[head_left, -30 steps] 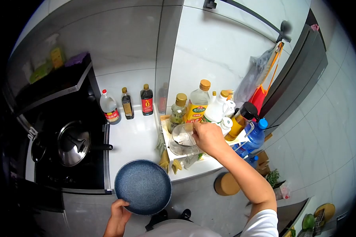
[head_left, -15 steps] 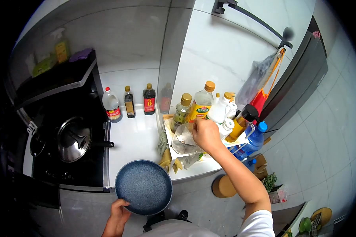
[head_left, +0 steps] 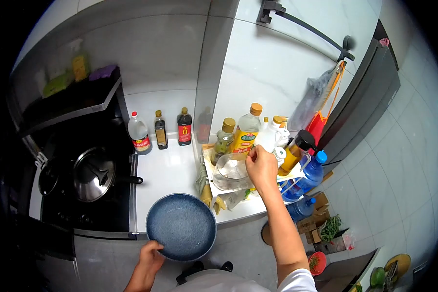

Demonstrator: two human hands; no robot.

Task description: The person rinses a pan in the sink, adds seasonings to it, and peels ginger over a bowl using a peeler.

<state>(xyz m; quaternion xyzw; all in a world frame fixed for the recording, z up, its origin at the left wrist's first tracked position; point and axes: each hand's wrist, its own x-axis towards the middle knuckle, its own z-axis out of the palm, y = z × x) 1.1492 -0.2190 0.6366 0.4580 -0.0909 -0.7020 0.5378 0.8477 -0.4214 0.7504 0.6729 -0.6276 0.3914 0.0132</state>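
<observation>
My left hand (head_left: 150, 260) grips the near-left edge of a round, speckled blue pan (head_left: 181, 227), its thumb over the rim. The pan is held level in front of the counter, and I see no handle. My right hand (head_left: 262, 168) is closed, fingertips pinched together, at the right side of a clear container (head_left: 230, 177). What the fingers hold, if anything, is hidden. Around that hand stand a bottle with a yellow label (head_left: 246, 134), a gold-capped glass bottle (head_left: 224, 141), a white jug (head_left: 269, 136) and a black-topped bottle of yellow liquid (head_left: 295, 153).
A lidded pan (head_left: 95, 175) sits on the black stove (head_left: 63, 209), its handle pointing right. Three sauce bottles stand against the wall, one a red-labelled bottle (head_left: 184, 127). Large blue water bottles (head_left: 312, 175) and cardboard boxes are at the right. A range hood (head_left: 73, 109) overhangs the stove.
My right hand has moved right, from over the clear container to its side. The pan in my left hand has shifted slightly right and up in view. The camera view has shifted a little.
</observation>
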